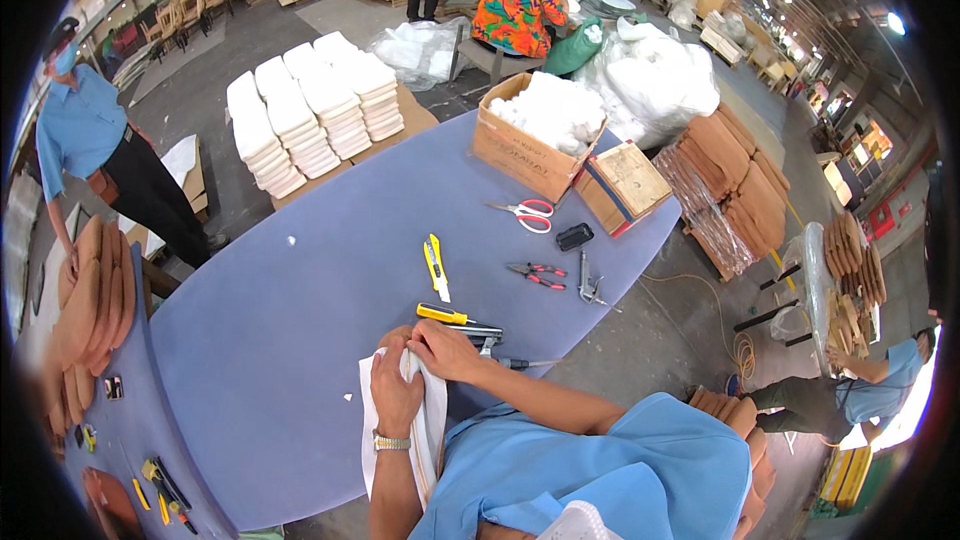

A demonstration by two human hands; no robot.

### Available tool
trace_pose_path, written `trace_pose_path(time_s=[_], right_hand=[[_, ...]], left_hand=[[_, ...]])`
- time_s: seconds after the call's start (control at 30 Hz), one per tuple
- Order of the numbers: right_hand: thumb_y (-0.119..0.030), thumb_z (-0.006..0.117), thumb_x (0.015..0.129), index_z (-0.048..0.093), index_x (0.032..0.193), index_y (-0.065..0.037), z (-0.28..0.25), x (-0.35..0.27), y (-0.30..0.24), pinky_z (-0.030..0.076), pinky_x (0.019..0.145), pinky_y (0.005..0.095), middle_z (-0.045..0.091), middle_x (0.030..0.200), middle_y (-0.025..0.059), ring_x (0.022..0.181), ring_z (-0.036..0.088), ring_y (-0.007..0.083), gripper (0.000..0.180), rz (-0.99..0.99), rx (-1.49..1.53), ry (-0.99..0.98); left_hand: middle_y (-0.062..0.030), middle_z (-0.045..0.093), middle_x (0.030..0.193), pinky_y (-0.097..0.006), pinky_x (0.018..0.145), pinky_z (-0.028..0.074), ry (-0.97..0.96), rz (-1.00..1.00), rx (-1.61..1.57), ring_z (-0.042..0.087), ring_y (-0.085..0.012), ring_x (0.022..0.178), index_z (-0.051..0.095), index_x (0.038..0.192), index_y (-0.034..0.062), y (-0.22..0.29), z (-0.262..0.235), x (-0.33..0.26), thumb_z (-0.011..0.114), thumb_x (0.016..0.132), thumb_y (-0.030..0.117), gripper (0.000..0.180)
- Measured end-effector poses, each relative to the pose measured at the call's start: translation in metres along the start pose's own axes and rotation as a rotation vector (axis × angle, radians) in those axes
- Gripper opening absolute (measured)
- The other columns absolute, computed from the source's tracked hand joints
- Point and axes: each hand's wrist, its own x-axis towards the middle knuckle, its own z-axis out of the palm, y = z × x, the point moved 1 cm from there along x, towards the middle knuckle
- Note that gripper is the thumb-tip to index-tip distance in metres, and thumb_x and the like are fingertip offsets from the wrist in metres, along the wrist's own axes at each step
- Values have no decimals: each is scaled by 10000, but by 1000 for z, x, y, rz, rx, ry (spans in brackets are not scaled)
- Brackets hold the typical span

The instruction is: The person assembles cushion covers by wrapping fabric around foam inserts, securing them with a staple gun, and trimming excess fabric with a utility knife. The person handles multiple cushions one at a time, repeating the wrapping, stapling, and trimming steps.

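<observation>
At the table's near edge my left hand (397, 392) grips a folded white cloth piece (433, 418) with a beige strip along it. My right hand (447, 351) pinches the top end of the same cloth, its fingers close against the left ones. The exact spot under the fingertips is hidden. Just beyond the hands lie a yellow-handled screwdriver (442, 314) and a black and silver tool (487, 337), partly covered by my right hand. Farther off is a yellow utility knife (435, 265).
On the blue table (270, 370) lie red-handled scissors (532, 215), pliers (540, 274), a black tray (574, 236) and an air gun (589, 282). A carton of white stuffing (520, 148) and a wooden box (625, 188) stand at the far end. A co-worker (110, 145) stands left, near brown cushions (98, 285).
</observation>
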Motion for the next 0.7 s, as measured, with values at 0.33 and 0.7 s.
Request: trace_pose_path(time_s=[0.33,0.7], right_hand=[[-496,507,1016,753,896,-55,-8,10,-26,555,769,562,733,888,234,874,711,453,519,266,-263,-205],[-531,533,1041,662,764,4,-32,3,-42,472,434,295,616,620,61,453,580,133,616,567,392,-240]], left_hand=[[-57,734,1272,-473,1197,308,64,-3,48,652,-240,1226,706,1279,111,-12,5,-3,765,759,71,525],[-58,732,1269,-507,1190,305,130,-25,78,635,-237,1226,722,1244,92,-13,5,-9,793,740,109,509]])
